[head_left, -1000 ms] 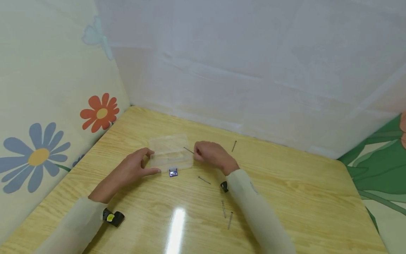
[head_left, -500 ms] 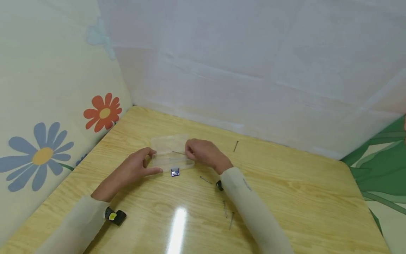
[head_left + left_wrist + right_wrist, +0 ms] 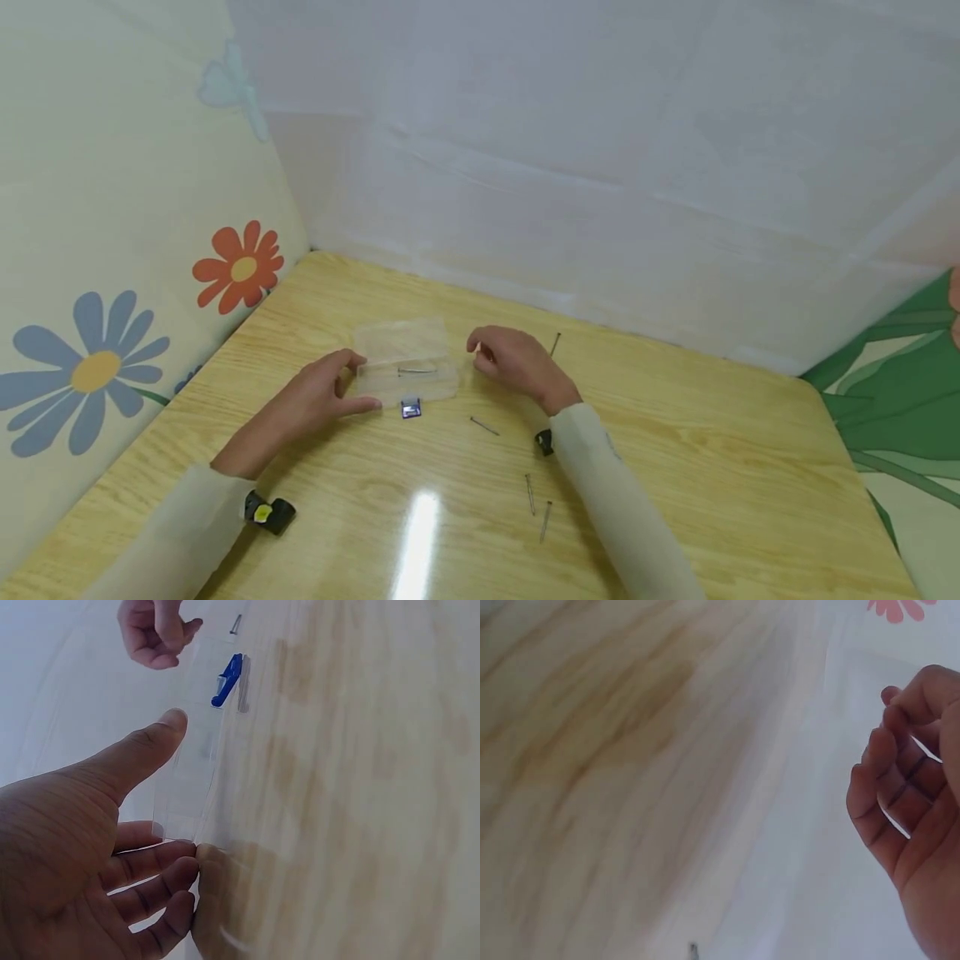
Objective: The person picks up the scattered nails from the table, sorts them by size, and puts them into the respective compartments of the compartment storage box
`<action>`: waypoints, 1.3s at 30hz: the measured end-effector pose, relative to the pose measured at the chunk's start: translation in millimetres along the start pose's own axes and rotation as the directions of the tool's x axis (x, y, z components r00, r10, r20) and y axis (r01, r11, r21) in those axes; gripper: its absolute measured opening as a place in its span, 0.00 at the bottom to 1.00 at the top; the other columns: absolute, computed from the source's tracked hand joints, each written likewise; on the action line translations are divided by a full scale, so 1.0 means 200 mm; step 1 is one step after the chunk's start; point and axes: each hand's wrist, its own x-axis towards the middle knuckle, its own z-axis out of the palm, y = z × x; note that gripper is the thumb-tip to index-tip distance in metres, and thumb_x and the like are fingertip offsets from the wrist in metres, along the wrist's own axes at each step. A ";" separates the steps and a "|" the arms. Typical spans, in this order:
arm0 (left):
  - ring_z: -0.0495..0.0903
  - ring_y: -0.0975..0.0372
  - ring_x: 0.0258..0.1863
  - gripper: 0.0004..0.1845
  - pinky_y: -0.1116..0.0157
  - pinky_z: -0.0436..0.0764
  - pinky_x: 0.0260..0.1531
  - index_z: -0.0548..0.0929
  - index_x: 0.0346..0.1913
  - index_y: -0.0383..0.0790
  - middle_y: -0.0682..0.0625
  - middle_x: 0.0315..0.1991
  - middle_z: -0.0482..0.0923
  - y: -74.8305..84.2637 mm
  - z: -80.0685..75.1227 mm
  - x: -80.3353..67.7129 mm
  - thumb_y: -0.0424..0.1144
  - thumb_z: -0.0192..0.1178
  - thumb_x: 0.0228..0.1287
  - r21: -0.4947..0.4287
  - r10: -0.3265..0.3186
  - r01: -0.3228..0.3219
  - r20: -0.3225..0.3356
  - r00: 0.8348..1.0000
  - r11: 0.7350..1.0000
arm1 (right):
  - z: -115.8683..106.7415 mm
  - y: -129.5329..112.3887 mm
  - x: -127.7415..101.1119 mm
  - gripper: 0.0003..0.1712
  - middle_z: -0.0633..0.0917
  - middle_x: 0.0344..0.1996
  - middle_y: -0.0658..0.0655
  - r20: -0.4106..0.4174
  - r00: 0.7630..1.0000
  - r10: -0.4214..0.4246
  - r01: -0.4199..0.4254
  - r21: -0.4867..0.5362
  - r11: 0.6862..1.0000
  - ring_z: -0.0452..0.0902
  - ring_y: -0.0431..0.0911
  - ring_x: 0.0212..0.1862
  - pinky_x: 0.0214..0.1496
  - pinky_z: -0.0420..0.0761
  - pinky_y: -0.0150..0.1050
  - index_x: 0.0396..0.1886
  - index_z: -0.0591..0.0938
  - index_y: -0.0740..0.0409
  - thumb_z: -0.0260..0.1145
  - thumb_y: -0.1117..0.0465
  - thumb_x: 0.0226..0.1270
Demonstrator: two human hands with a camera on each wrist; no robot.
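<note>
A clear plastic box [image 3: 431, 385] lies open on the wooden table [image 3: 675, 467], its blue latch [image 3: 410, 408] at the front edge. One thin nail [image 3: 417, 371] lies inside it. My left hand [image 3: 362, 383] holds the box's left end between thumb and fingers; in the left wrist view the thumb [image 3: 142, 750] reaches along the box [image 3: 187, 787] toward the latch [image 3: 227, 679]. To the right of the box my right hand [image 3: 482, 354] hovers with loosely curled fingers [image 3: 881, 776] and holds nothing.
Loose nails lie on the table: one [image 3: 483, 426] just right of the latch, one [image 3: 554, 343] behind my right hand, two [image 3: 529, 493] [image 3: 545, 521] beside my right sleeve. Flower-printed wall on the left, white wall behind, green print on the right.
My right hand carried a nail over the box, let it go inside, and drew back to the right with nothing in it. The left hand and the box stayed put.
</note>
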 end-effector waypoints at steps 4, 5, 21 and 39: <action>0.70 0.57 0.31 0.39 0.60 0.71 0.28 0.74 0.62 0.29 0.45 0.39 0.74 0.00 0.00 0.00 0.51 0.78 0.58 -0.001 0.000 0.000 -0.001 1.000 1.000 | -0.02 0.04 -0.05 0.13 0.80 0.33 0.46 -0.027 0.999 0.035 -0.035 -0.001 0.999 0.71 0.40 0.31 0.37 0.75 0.38 0.47 0.85 0.55 0.56 0.67 0.72; 0.70 0.57 0.30 0.39 0.60 0.70 0.28 0.74 0.62 0.29 0.45 0.38 0.74 0.00 0.00 0.00 0.51 0.78 0.58 -0.002 -0.001 0.001 0.000 1.000 1.000 | -0.02 0.05 -0.05 0.13 0.81 0.34 0.47 -0.032 0.999 0.042 -0.043 -0.001 0.999 0.71 0.41 0.31 0.37 0.75 0.38 0.47 0.85 0.55 0.56 0.67 0.72; 0.71 0.56 0.32 0.39 0.60 0.71 0.29 0.73 0.62 0.29 0.44 0.41 0.75 0.01 0.01 0.01 0.51 0.78 0.58 0.000 -0.017 0.017 0.012 1.000 1.000 | -0.11 0.22 -0.23 0.11 0.86 0.40 0.50 -0.035 0.974 0.226 -0.227 -0.043 0.973 0.81 0.44 0.40 0.45 0.80 0.45 0.48 0.87 0.56 0.60 0.62 0.75; 0.70 0.56 0.31 0.40 0.60 0.71 0.29 0.73 0.62 0.27 0.43 0.43 0.76 0.00 0.01 0.01 0.51 0.78 0.57 -0.009 0.005 -0.005 0.005 1.000 1.000 | -0.13 0.28 -0.29 0.11 0.88 0.40 0.57 -0.028 0.897 0.440 -0.440 -0.127 0.889 0.84 0.51 0.39 0.42 0.83 0.49 0.44 0.87 0.60 0.64 0.59 0.72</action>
